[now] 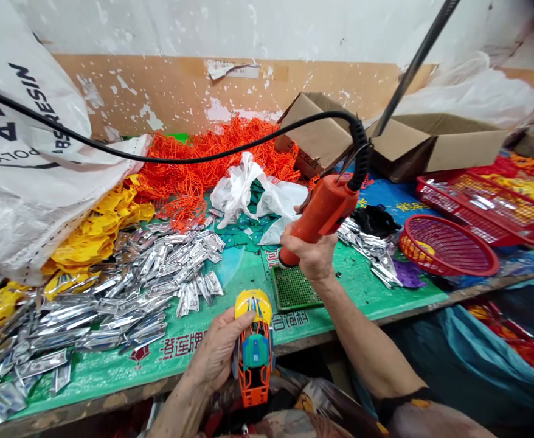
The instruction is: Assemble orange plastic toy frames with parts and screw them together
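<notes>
My left hand (219,347) is closed around a toy car (254,353) with a yellow front, a green middle and an orange frame at its rear, held just off the table's front edge. In my right hand (315,258) is an orange electric screwdriver (324,213), tilted with its lower end over a small green basket (294,287) of tiny parts. A black cable runs from the tool's top, which hangs beneath a dark rod. The screwdriver's tip is hard to make out and stands apart from the car.
Silver parts (152,267) and yellow shells (93,237) pile up at left, below a white sack (30,140). Orange frames (212,158) heap at the back beside a white bag (237,191) of green pieces. Cardboard boxes (458,146) and red baskets (449,246) stand at right.
</notes>
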Motion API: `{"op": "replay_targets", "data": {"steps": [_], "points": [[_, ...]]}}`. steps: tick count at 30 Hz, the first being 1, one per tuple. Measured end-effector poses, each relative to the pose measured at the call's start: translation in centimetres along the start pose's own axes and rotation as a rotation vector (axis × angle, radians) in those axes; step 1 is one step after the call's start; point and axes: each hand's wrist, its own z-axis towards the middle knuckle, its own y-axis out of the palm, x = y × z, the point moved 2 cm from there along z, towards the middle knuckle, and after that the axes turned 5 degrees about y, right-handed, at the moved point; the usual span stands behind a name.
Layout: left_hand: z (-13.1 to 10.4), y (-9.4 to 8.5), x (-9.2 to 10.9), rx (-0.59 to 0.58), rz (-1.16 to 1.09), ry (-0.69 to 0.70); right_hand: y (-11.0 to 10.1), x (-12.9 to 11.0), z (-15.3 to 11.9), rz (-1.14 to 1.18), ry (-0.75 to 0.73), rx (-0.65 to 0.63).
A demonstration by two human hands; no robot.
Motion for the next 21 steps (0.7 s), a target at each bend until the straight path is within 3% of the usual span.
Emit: {"op": "replay_targets", "data": {"steps": [7,11,17,21], "points": [[-0.1,0.1,0.0,0.022,-0.026,0.019,-0.6,0.3,0.4,0.087,0.032,0.022],[0.1,0.2,0.0,0.029,-0.045,0.033,-1.0,-1.1,0.6,0.178,0.027,0.021],[0.2,0.4,-0.2,0.08,-0.071,0.026,-0.4,-5.1,-1.9,0.323,0.11,-0.17],[0.4,0.2,-0.3,0.05,-0.063,0.035,-0.2,-5.8,-4.2,0.348,0.198,-0.247]]}}
